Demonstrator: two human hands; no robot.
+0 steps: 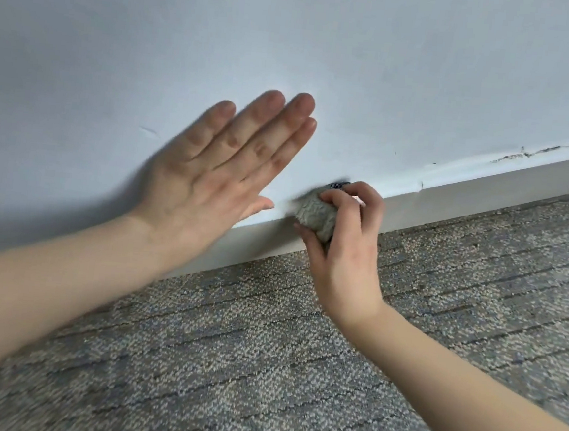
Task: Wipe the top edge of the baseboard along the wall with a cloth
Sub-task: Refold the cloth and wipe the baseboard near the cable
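The right hand has its grip closed around a bunched grey cloth and presses it onto the top edge of the baseboard. The left hand lies flat on the wall just above the baseboard, beside the cloth, its grip released and fingers straight. Dark scuffs mark the baseboard's top edge beyond the cloth. Patterned grey carpet meets the baseboard's foot.
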